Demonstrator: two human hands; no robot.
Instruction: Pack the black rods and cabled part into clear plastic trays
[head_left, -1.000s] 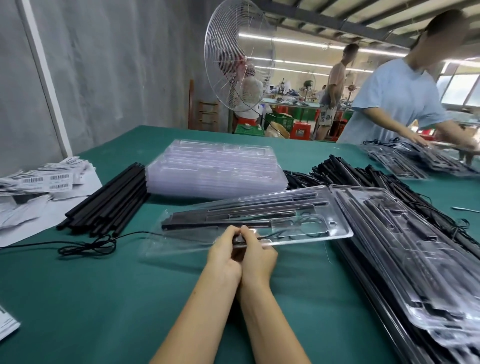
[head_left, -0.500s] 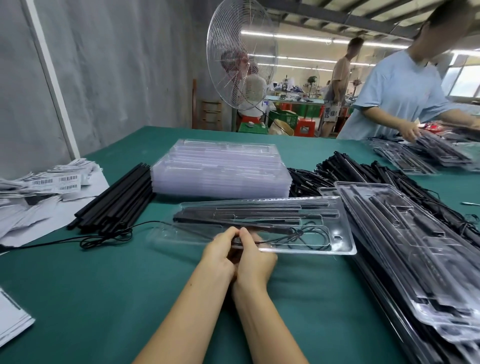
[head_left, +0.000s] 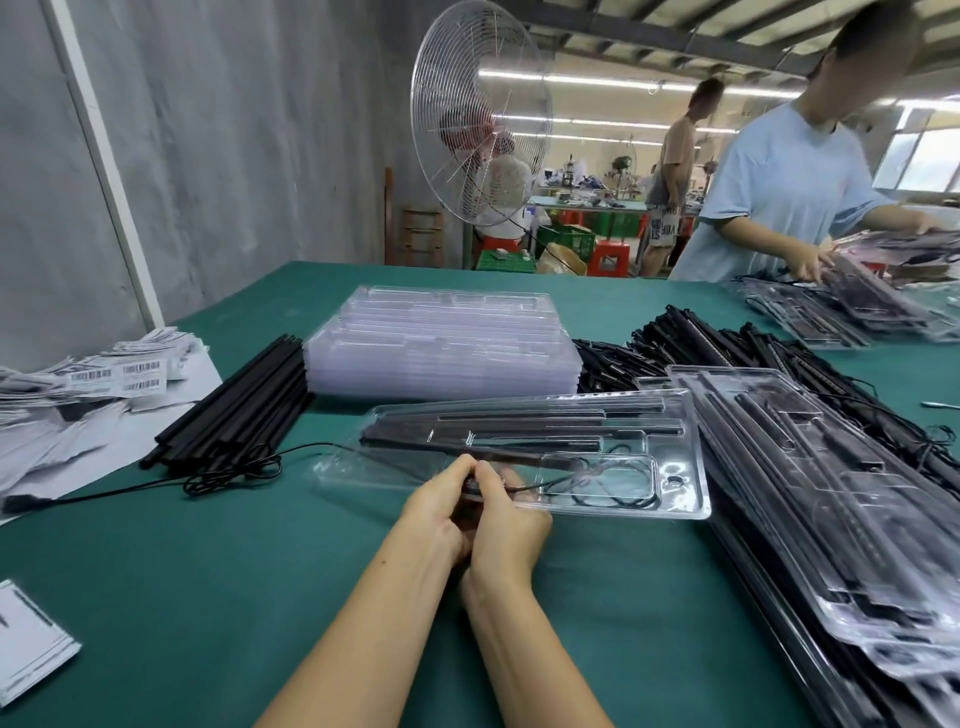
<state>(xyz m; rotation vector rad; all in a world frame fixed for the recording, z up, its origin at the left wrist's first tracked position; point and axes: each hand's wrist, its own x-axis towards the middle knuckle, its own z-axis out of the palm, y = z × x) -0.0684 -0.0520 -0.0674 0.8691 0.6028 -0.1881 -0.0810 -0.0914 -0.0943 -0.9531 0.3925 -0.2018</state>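
Note:
A clear plastic tray (head_left: 680, 506) lies on the green table in front of me with black rods (head_left: 519, 428) seated in its long slots. A thin black cable (head_left: 613, 486) coils in the tray's right pocket. My left hand (head_left: 441, 506) and my right hand (head_left: 506, 525) meet at the tray's near edge, and together they pinch a small black cabled part (head_left: 474, 486). A bundle of loose black rods (head_left: 234, 405) lies to the left, with a second cabled part (head_left: 228, 475) trailing across the table beside it.
A stack of empty clear trays (head_left: 441, 348) sits behind the work tray. Filled trays (head_left: 831, 493) pile up at the right over more black rods (head_left: 727, 343). Barcode labels (head_left: 104, 374) lie at the left. A person in a blue shirt (head_left: 779, 192) works at the far right.
The view has shifted slightly and the tray looks lower and flatter on the table. Both hands keep pinching the part at the tray's near edge.

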